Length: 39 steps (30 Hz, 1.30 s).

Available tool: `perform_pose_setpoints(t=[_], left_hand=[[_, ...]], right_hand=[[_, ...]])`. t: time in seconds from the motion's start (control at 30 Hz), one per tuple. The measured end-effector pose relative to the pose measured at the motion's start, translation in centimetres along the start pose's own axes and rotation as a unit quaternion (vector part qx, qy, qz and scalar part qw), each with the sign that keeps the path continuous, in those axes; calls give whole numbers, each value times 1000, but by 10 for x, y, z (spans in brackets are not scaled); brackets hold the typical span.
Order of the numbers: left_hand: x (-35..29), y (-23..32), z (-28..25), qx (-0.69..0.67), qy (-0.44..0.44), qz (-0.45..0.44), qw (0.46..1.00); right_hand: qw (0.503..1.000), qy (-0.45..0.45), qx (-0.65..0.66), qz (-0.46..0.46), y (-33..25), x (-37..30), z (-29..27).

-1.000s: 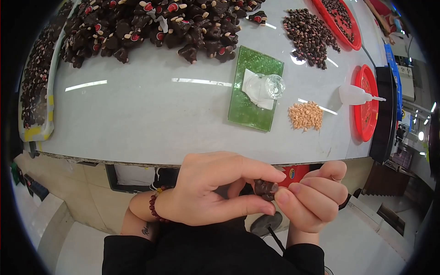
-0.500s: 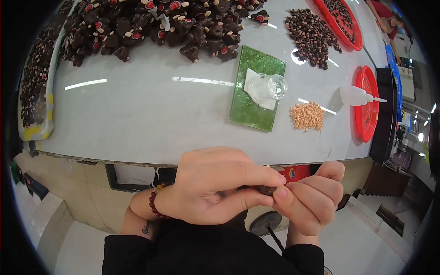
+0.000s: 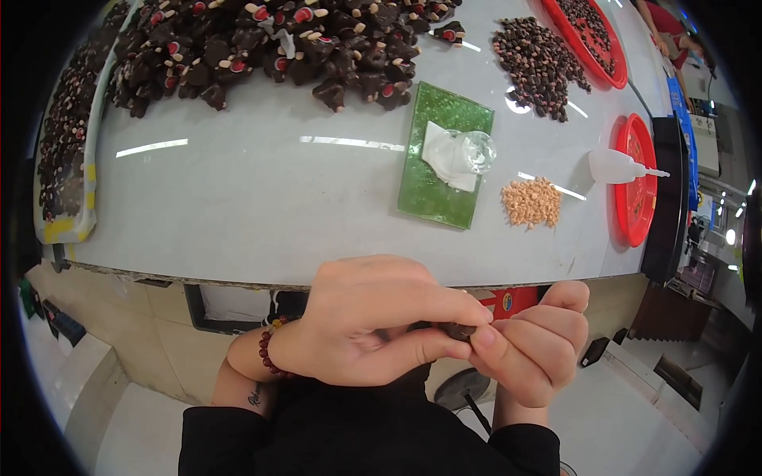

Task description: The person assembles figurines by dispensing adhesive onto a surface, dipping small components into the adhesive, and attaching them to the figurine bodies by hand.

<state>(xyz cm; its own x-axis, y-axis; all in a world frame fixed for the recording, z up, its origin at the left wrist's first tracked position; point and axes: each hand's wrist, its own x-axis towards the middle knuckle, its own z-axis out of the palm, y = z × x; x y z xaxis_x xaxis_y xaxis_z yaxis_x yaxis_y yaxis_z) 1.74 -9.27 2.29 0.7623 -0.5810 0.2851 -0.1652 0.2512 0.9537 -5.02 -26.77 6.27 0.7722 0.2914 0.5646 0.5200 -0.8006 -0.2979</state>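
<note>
In front of my body, just off the table's near edge, both hands meet over a small dark brown piece (image 3: 457, 330). My left hand (image 3: 369, 317) pinches it between thumb and forefinger. The thumb and fingertips of my right hand (image 3: 536, 345) press together at its right end, with the other fingers curled in. Most of the piece is hidden by the fingers, so its kind cannot be made out. Beyond the hands, a green slab (image 3: 432, 202) carries a white folded cloth (image 3: 444, 163) and a small clear cup (image 3: 477, 152). To its right lies a heap of small tan pieces (image 3: 531, 202).
A large pile of dark brown parts with red discs and tan pegs (image 3: 214, 59) covers the far left of the pale table (image 3: 238, 206). A tray (image 3: 87, 190) of similar parts stands left. Small dark pieces (image 3: 536, 67), red trays (image 3: 635, 210) and a white squeeze bottle (image 3: 615, 166) are right.
My right hand has shifted very slightly to the left. Both hands keep their pinch around the dark brown piece, and the things on the table stay put.
</note>
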Motion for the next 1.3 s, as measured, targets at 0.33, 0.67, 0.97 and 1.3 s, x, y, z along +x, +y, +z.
perform_pose_setpoints(t=[0.33,0.67,0.97,1.3], left_hand=[[-14,35,-153,350,367,30,861],[5,31,-176,641,264,-101,714],[-6,25,-163,637,209,-117,732],[-23,35,-78,97,245,-4,965]], right_hand=[[999,2,-16,35,20,-21,-4],[999,27,2,19,32,-28,1],[994,70,-36,71,65,-45,-12],[975,37,-73,206,73,-40,-4]])
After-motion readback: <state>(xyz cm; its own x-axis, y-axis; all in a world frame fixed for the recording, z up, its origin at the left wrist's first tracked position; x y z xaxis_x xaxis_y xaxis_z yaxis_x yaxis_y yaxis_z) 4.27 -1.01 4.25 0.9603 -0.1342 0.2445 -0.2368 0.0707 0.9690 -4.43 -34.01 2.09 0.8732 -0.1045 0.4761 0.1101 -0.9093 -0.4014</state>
